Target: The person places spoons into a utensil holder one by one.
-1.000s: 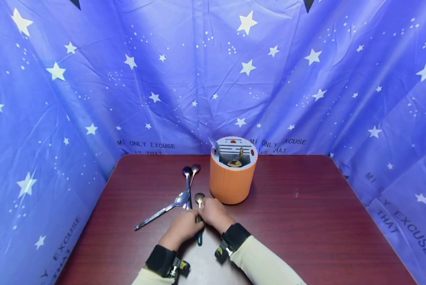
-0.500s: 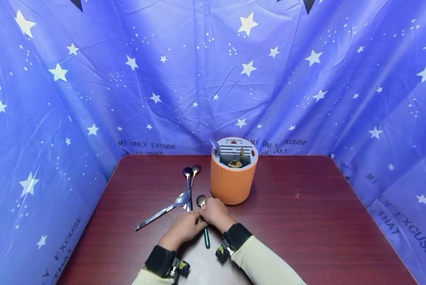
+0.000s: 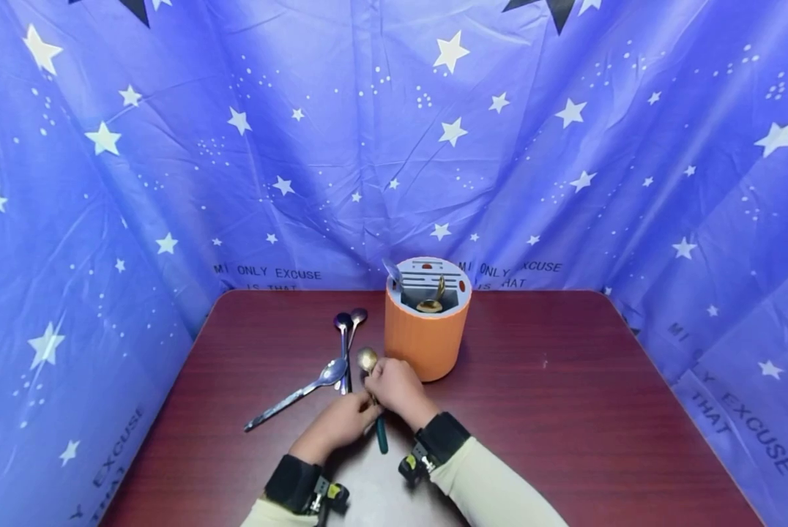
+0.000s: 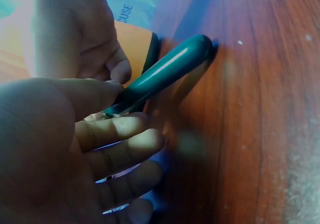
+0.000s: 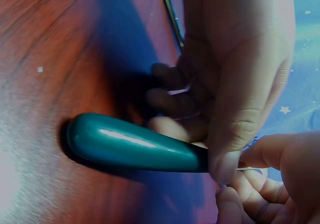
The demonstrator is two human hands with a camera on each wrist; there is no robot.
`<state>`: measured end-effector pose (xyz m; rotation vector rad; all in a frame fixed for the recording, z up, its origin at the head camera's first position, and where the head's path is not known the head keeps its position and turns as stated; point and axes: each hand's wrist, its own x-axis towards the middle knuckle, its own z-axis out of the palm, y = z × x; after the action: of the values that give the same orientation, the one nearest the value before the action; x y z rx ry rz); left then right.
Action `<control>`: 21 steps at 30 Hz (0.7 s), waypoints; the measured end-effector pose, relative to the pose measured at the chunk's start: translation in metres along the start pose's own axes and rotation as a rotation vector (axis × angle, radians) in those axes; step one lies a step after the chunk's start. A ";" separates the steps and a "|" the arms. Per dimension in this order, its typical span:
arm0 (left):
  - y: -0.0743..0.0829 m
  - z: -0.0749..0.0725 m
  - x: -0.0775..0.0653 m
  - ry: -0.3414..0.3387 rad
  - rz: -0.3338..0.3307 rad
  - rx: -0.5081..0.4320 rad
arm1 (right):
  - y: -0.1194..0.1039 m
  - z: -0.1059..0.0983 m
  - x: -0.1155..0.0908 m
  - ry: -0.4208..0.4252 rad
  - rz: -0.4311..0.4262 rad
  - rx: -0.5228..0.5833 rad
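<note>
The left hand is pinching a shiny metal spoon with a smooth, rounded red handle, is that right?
Almost: the smooth, rounded handle is green, not red, as the right wrist view shows. The left hand is indeed pinching that shiny metal spoon.

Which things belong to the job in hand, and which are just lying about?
In the job:
green-handled spoon, held by left hand and right hand
orange holder, probably

Just lying about, it seems:
silver spoon
dark spoon
rear spoon, beside the dark one
</note>
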<state>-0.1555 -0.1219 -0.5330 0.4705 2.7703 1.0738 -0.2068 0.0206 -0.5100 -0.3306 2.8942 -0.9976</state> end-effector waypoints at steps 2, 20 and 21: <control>0.001 0.000 0.001 -0.003 0.000 -0.028 | -0.002 -0.005 -0.001 0.001 0.000 0.013; 0.010 -0.013 0.009 0.010 0.045 -0.100 | -0.005 -0.030 -0.003 0.043 -0.074 0.133; 0.010 -0.014 0.009 0.010 0.048 -0.095 | -0.004 -0.031 -0.004 0.049 -0.084 0.140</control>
<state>-0.1650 -0.1208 -0.5160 0.5231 2.7149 1.2155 -0.2066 0.0367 -0.4831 -0.4273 2.8547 -1.2302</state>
